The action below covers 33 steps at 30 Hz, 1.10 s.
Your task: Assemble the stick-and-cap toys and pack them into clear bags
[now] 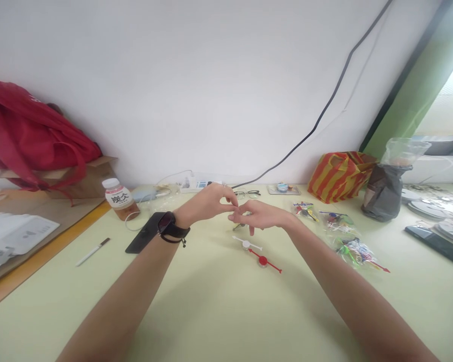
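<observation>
My left hand (pixel 210 202), with a black watch on its wrist, is closed in a pinch above the table. Its fingertips meet those of my right hand (pixel 263 215), which also pinches. Whatever lies between the fingertips is too small to make out. Below them on the table are a white arrow spinner (pixel 246 245) and a red arrow spinner (pixel 262 261), each a round hub with an arrow-shaped pointer. The two pointers lie end to end. Just under the right fingers shows a dark yellowish piece (pixel 238 228), partly hidden.
Clear bags of coloured arrows (pixel 357 251) lie right, near a striped bag (pixel 340 176), a dark plastic bag (pixel 385 193) and stacked discs (pixel 428 208). Left are a bottle (pixel 120 199), a black phone (pixel 145 235) and a pen (pixel 93 252). Glasses (pixel 248 193) lie behind the hands.
</observation>
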{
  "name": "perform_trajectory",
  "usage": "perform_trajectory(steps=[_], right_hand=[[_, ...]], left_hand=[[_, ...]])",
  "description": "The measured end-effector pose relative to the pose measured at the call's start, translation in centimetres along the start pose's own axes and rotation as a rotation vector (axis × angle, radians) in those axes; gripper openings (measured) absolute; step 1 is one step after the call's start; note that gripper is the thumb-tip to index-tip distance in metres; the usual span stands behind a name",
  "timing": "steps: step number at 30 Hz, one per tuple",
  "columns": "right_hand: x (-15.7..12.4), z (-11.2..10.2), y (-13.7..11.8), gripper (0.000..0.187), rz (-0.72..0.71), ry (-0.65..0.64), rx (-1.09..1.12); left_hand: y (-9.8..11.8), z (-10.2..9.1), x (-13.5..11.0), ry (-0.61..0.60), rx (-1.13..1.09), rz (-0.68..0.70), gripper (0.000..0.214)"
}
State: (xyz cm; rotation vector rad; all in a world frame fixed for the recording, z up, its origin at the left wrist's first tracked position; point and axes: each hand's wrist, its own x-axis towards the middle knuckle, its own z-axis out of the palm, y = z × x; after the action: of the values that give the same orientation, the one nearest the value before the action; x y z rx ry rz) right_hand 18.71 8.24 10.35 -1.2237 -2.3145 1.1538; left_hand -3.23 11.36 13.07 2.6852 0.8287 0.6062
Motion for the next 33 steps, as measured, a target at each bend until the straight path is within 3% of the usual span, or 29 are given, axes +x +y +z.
perform_trajectory(steps=[9, 17, 24, 33], right_hand=[[0.3, -0.5, 0.7, 0.053, -0.047, -0.004, 0.06], [-0.3, -2.1, 0.5, 0.047, -0.158, 0.237, 0.081], [0.4, -1.7, 0.7, 0.045, -0.222, 0.66, 0.057], [0.4, -1.6, 0.3, 0.045, -0.214, 0.734, 0.17]], left_hand=[[-0.2, 0.0, 0.1, 0.024, 0.01, 0.004, 0.015], [-0.2, -0.1, -0.1, 0.061, 0.027, -0.019, 0.018], [-0.1, -0.2, -0.2, 0.072, 0.027, -0.029, 0.015], [0.1, -0.1, -0.1, 0.056, 0.015, -0.01, 0.017]])
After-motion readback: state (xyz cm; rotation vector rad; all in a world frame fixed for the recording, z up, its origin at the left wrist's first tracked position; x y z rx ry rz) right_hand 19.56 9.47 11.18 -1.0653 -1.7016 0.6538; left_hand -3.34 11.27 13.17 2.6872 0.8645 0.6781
